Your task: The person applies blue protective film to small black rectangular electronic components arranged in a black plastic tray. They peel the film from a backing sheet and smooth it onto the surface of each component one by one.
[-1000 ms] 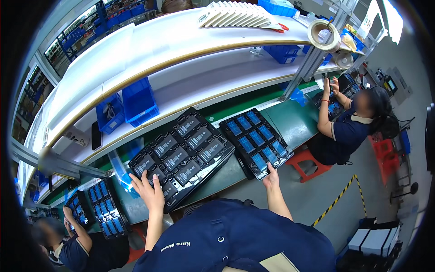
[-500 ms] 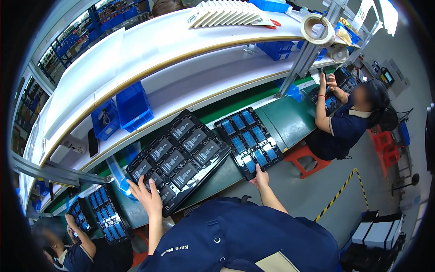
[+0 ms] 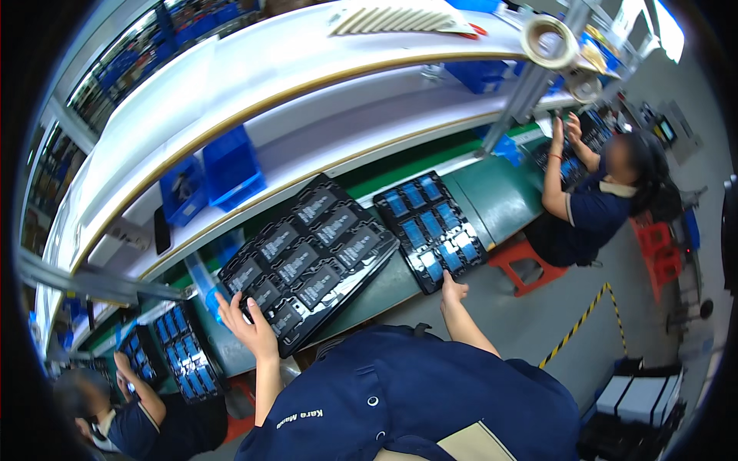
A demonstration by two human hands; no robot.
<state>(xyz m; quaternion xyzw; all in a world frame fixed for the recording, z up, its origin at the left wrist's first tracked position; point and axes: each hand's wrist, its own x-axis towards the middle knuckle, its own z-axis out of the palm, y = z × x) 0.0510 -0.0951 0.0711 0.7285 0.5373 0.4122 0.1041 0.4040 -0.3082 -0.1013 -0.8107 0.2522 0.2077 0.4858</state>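
In front of me a black plastic tray [image 3: 367, 279] lies slanted on the bench, holding several flat, dark rectangular packs [image 3: 295, 262] with pale print. My left hand [image 3: 252, 330] rests at its left near edge, fingers spread and touching the tray. To the right lies a second black tray [image 3: 420, 275] with several blue-wrapped flat packs [image 3: 432, 225] in rows. At that tray's near edge is my right hand [image 3: 453, 294], one digit over the rim and the others curled; their undersides are hidden.
A white two-level shelf [image 3: 307, 146] runs behind the bench, with blue bins [image 3: 232, 170] and a tape roll [image 3: 548, 42]. Co-workers sit at right [image 3: 592, 192] and lower left [image 3: 146, 407], beside other trays [image 3: 187, 357]. A red stool [image 3: 526, 270] stands right of me.
The whole view has shifted slightly right, with the bench slightly higher in it. My right hand's fingers look more curled at the tray edge; my left hand stays at its tray.
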